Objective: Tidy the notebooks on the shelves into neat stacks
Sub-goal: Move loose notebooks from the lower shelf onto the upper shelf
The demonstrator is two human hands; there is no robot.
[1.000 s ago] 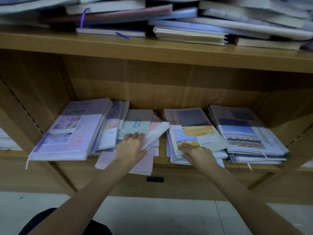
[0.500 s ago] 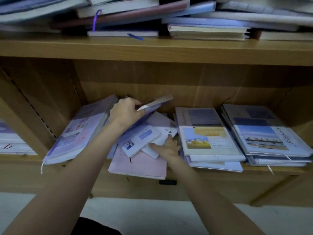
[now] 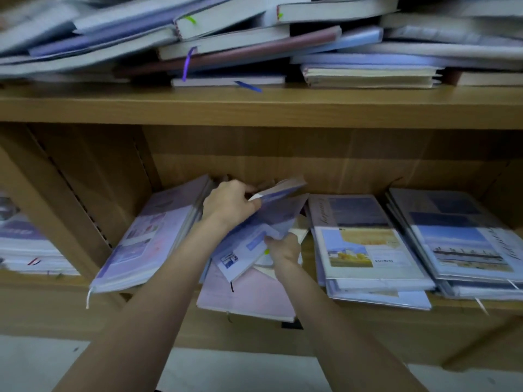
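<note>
On the lower shelf (image 3: 368, 329) lie two neat stacks at the right (image 3: 365, 250) (image 3: 464, 241), one leaning stack at the left (image 3: 147, 239), and a loose middle pile (image 3: 249, 290). The left hand (image 3: 229, 205) grips a few lifted notebooks (image 3: 271, 213). The right hand (image 3: 284, 251) pinches a purple notebook (image 3: 246, 250) at its near edge.

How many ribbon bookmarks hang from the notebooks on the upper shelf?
3 visible: a purple ribbon hanging over the middle spines, a blue ribbon on the shelf edge, a green ribbon higher up. A green speck further right is unclear; others may be hidden.
</note>
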